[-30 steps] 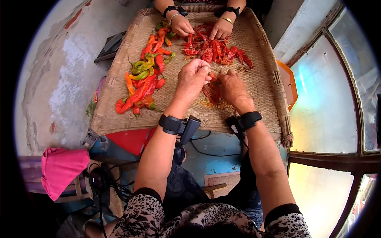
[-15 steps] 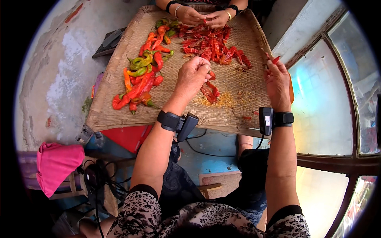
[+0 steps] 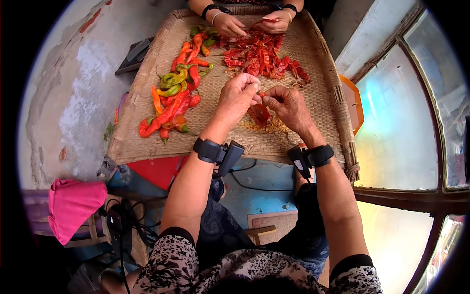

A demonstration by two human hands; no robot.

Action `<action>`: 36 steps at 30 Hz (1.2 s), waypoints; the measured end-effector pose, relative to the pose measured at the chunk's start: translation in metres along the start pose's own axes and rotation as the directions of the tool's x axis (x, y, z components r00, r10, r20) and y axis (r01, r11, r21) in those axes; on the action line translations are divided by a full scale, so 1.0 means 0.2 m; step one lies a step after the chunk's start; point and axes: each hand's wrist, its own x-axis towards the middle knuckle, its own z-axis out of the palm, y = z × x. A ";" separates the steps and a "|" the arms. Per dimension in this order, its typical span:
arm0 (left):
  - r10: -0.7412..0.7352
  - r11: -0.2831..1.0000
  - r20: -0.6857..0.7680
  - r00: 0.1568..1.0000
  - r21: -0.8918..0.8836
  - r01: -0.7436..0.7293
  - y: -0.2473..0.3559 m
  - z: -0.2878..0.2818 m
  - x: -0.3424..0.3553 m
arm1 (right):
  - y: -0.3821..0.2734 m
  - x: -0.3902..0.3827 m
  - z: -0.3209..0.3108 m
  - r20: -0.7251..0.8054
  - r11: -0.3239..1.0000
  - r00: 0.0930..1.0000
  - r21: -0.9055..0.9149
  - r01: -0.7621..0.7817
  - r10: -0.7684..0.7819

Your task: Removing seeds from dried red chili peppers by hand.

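Over the middle of a woven tray (image 3: 142,98), my left hand (image 3: 238,95) is closed in a pinch at one end of a small red chili pepper (image 3: 262,93). My right hand (image 3: 291,109) comes from the right, its thumb and fingers closed on the same chili; most of it is hidden by the fingers. Just below lie dried red chili pieces (image 3: 259,116) and scattered yellow seeds (image 3: 278,124). Fresh peppers (image 3: 169,108), red, orange and green, form a long heap on the left. Farther back is a pile of dried red chilies (image 3: 264,61).
Across the tray, another person's hands (image 3: 254,23) hold a dried chili. An orange-rimmed container (image 3: 359,110) stands outside the tray's right edge, by a window (image 3: 396,127). A pink cloth (image 3: 76,208) and black cables (image 3: 132,220) are at the lower left.
My right hand has come in from the tray's right edge to meet my left hand, uncovering the orange-rimmed container. The other person's hands have moved apart, with a chili now showing.
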 end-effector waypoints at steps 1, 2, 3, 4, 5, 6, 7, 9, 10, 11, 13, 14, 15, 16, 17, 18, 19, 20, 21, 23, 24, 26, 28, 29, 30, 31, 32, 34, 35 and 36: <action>-0.012 1.000 0.010 1.000 -0.004 0.013 0.00 -0.01 -0.01 | 0.00 0.01 0.01 -0.020 0.998 0.999 0.048 -0.034 0.035; -0.014 1.000 -0.001 1.000 -0.004 0.014 0.00 -0.02 -0.01 | 0.01 0.02 0.00 -0.038 0.993 0.997 0.097 -0.068 0.072; -0.007 1.000 0.016 1.000 0.016 0.007 -0.01 -0.04 -0.01 | -0.01 0.02 -0.02 -0.031 0.972 0.994 0.214 -0.100 0.109; 0.000 0.999 0.038 0.999 0.032 -0.001 -0.02 -0.05 -0.01 | 0.00 0.02 -0.05 -0.030 0.946 0.987 0.291 -0.140 0.155; -0.017 0.995 0.042 0.999 0.098 0.013 -0.03 -0.07 0.00 | 0.02 0.03 -0.09 -0.101 0.897 0.977 0.422 -0.130 0.189; -0.015 0.996 0.041 0.999 0.093 0.011 -0.05 -0.07 0.00 | 0.05 0.03 -0.13 -0.170 0.834 0.958 0.542 -0.106 0.232; 0.074 0.942 0.059 0.995 0.325 -0.090 -0.06 -0.09 0.00 | 0.10 0.04 -0.18 -0.252 0.737 0.935 0.676 -0.015 0.250; 0.273 0.703 0.158 0.949 0.641 -0.308 -0.11 -0.12 -0.02 | 0.16 0.04 -0.28 -0.400 0.491 0.853 0.847 0.204 0.335; 0.273 0.705 0.151 0.950 0.641 -0.305 -0.12 -0.12 -0.03 | 0.18 0.04 -0.33 -0.462 0.362 0.792 0.873 0.326 0.400; 0.294 0.606 0.189 0.937 0.721 -0.336 -0.12 -0.11 -0.05 | 0.20 0.02 -0.36 -0.465 0.221 0.779 0.885 0.409 0.421; 0.236 0.517 0.241 0.941 0.789 -0.331 -0.13 -0.09 -0.04 | 0.20 0.00 -0.36 -0.445 0.169 0.752 0.892 0.419 0.486; 0.236 0.518 0.237 0.942 0.790 -0.328 -0.13 -0.07 -0.04 | 0.21 0.00 -0.35 -0.402 0.167 0.769 0.914 0.370 0.498; 0.170 0.465 0.231 0.958 0.839 -0.284 -0.13 -0.05 -0.03 | 0.22 0.00 -0.32 -0.309 0.255 0.824 0.945 0.207 0.474; 0.104 0.404 0.219 0.970 0.882 -0.242 -0.13 -0.04 -0.03 | 0.18 0.00 -0.27 -0.206 0.341 0.864 0.939 0.043 0.460; 0.103 0.403 0.217 0.971 0.883 -0.240 -0.14 -0.05 -0.02 | 0.14 0.00 -0.22 -0.209 0.472 0.886 0.881 -0.013 0.414; 0.100 0.347 0.221 0.970 0.906 -0.242 -0.16 -0.04 0.00 | 0.10 0.00 -0.19 -0.181 0.558 0.907 0.827 -0.068 0.379; 0.093 0.283 0.218 0.971 0.930 -0.236 -0.16 -0.05 0.00 | 0.05 0.00 -0.17 -0.144 0.621 0.929 0.776 -0.108 0.341; 0.091 0.279 0.217 0.972 0.931 -0.234 -0.16 -0.06 -0.01 | 0.03 0.00 -0.15 -0.103 0.681 0.946 0.718 -0.142 0.306; 0.133 0.262 0.204 0.970 0.936 -0.233 -0.16 -0.06 -0.01 | 0.03 0.00 -0.15 -0.089 0.698 0.946 0.697 -0.164 0.312; 0.178 0.244 0.195 0.965 0.941 -0.235 -0.17 -0.07 -0.01 | 0.05 0.00 -0.15 -0.105 0.745 0.949 0.647 -0.163 0.298; 0.183 0.252 0.192 0.964 0.939 -0.234 -0.17 -0.09 -0.01 | 0.06 0.00 -0.14 -0.115 0.788 0.952 0.594 -0.164 0.284; 0.191 0.260 0.187 0.964 0.937 -0.233 -0.17 -0.11 -0.02 | 0.07 0.00 -0.14 -0.116 0.777 0.947 0.606 -0.171 0.300; 0.048 0.291 0.153 0.987 0.943 -0.161 -0.12 -0.11 -0.03 | 0.08 0.00 -0.15 -0.142 0.786 0.926 0.582 -0.207 0.349; 0.051 0.291 0.150 0.987 0.943 -0.159 -0.11 -0.12 -0.03 | 0.09 0.00 -0.14 -0.141 0.788 0.928 0.580 -0.205 0.345; 0.027 0.317 0.127 0.992 0.940 -0.129 -0.11 -0.13 -0.03 | 0.09 -0.01 -0.14 -0.128 0.810 0.937 0.550 -0.205 0.324; 0.003 0.341 0.104 0.995 0.935 -0.099 -0.11 -0.13 -0.04 | 0.09 -0.01 -0.13 -0.113 0.830 0.946 0.519 -0.205 0.304; 0.004 0.342 0.100 0.995 0.935 -0.096 -0.11 -0.14 -0.04 | 0.09 -0.01 -0.12 -0.110 0.831 0.947 0.518 -0.204 0.302; -0.035 0.402 0.147 0.989 0.908 -0.120 -0.12 -0.16 -0.06 | 0.07 -0.01 -0.10 -0.006 0.886 0.967 0.400 -0.233 0.256; -0.036 0.403 0.144 0.989 0.908 -0.118 -0.13 -0.16 -0.06 | 0.06 -0.02 -0.08 0.008 0.886 0.962 0.388 -0.254 0.272; 0.015 0.408 0.184 0.983 0.896 -0.174 -0.15 -0.17 -0.06 | 0.05 -0.02 -0.07 0.011 0.886 0.963 0.388 -0.254 0.271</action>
